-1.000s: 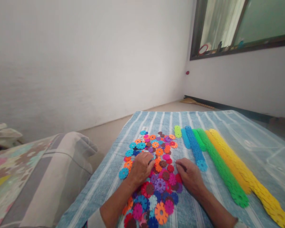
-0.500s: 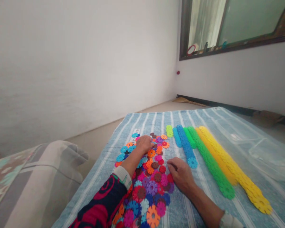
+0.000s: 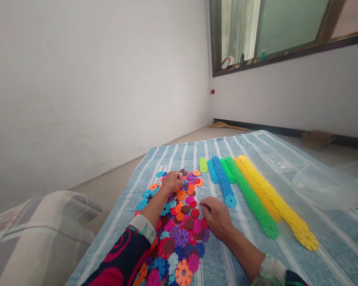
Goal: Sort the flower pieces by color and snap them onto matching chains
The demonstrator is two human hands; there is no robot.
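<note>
A heap of flat, many-coloured snowflake discs [image 3: 181,222] lies on a blue striped cloth [image 3: 250,254]. My left hand [image 3: 171,182] reaches to the far end of the heap, fingers curled down onto the discs there; what it pinches is hidden. My right hand [image 3: 216,216] rests at the heap's right edge, fingers bent and closed on the cloth beside red and pink discs. To the right lie sorted rows of discs: a blue row [image 3: 222,180], a green row [image 3: 250,198] and a long yellow row [image 3: 274,198].
A clear plastic bag [image 3: 322,182] lies on the cloth at the right. A grey and white pillow [image 3: 41,234] sits at the left. Bare floor and white walls lie beyond, with a window sill [image 3: 256,59] holding small items.
My left hand has reached forward from the middle of the heap to its far end. The right hand stays at the heap's right edge. The view has swung to the right.
</note>
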